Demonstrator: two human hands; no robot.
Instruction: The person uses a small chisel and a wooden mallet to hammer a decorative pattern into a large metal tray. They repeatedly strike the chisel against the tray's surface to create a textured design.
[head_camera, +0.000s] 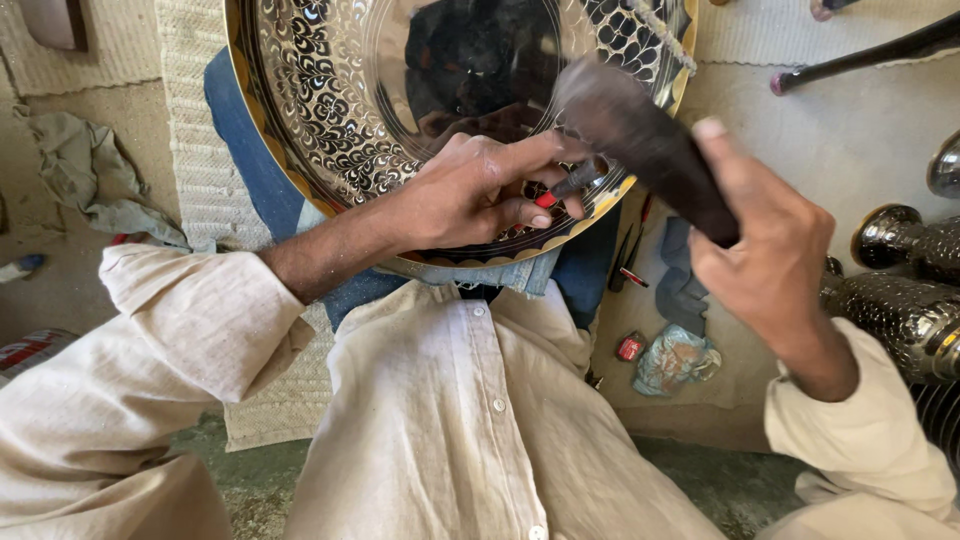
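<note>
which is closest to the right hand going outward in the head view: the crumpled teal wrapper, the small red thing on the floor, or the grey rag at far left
From the right hand:
1. Crumpled teal wrapper, on the floor just below and to its left.
2. Small red thing, beside the wrapper, slightly farther left.
3. Grey rag, across the lap at the far left.

metal craft workshop | engraved brass tray (330, 130) | metal vessels (905, 290) | floor mat (190, 90)

floor (880, 130) | woven mat (190, 60) | grey rag (80, 170) | perhaps crumpled wrapper (675, 360)

Cream button-front shirt (470, 420) w/ long rolled sleeves (200, 320), blue jeans (240, 150) underneath.
</note>
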